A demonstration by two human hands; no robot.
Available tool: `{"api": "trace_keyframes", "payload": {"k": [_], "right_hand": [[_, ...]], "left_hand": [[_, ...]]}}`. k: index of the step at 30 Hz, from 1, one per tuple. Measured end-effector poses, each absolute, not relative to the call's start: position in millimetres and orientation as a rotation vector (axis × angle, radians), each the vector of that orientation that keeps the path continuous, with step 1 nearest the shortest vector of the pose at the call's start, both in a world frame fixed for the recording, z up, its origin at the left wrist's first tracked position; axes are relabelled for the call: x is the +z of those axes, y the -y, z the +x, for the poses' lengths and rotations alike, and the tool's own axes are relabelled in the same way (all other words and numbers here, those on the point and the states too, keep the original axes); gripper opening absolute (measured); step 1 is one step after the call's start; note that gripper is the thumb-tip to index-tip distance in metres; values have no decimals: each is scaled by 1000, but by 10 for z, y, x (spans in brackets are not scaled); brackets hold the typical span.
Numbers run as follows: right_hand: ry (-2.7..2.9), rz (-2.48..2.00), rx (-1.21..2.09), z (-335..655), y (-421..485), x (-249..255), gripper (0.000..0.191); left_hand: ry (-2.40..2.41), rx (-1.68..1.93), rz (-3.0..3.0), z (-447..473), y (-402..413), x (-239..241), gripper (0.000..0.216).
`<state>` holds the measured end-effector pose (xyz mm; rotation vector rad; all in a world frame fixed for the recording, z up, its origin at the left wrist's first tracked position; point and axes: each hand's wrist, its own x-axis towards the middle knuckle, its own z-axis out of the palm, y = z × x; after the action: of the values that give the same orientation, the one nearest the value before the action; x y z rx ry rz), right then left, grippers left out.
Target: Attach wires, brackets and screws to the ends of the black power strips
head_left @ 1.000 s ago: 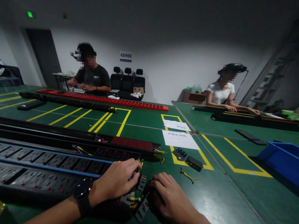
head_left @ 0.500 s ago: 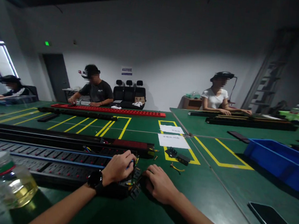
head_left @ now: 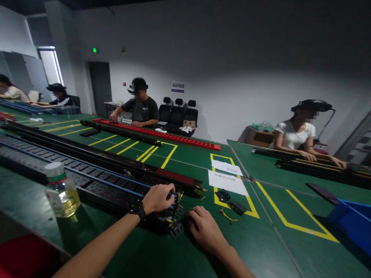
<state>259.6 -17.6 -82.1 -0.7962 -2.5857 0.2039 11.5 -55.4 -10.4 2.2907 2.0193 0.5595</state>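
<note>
My left hand [head_left: 158, 197], with a black watch on the wrist, curls its fingers over the open right end of a long black socket strip [head_left: 69, 172], pinching at its coloured wires [head_left: 175, 198]. My right hand [head_left: 205, 227] lies just right of that end, fingers bent down against a small black part [head_left: 176, 231] at the strip's end. What each hand holds is too small to make out.
A bottle of yellow liquid [head_left: 60, 189] stands left of my arms. Small black parts [head_left: 237, 206], a yellow wire [head_left: 226, 215], white papers [head_left: 227, 182] and a blue bin [head_left: 362, 221] lie on the green table [head_left: 270, 241]. Several people work at far benches.
The view has pulled back and swung left, so the bottle and more of the strip show. Both hands stay at the strip's end.
</note>
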Motion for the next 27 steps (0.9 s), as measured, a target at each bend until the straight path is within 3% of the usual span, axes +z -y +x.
{"api": "trace_keyframes", "payload": {"k": [11,20,27], "right_hand": [[2519,-753,35,2680,224,-886,26],[2149,-1196,322,3340,1126,-1140,37],[2033,-1271,160,3329,1349,-1407,28]], "left_hand": [[-1978,536,2198,33,525,-123,21],[-1908,444,2237,21,470,-162,23],[-1910,431,2272,23,458,-131,21]]}}
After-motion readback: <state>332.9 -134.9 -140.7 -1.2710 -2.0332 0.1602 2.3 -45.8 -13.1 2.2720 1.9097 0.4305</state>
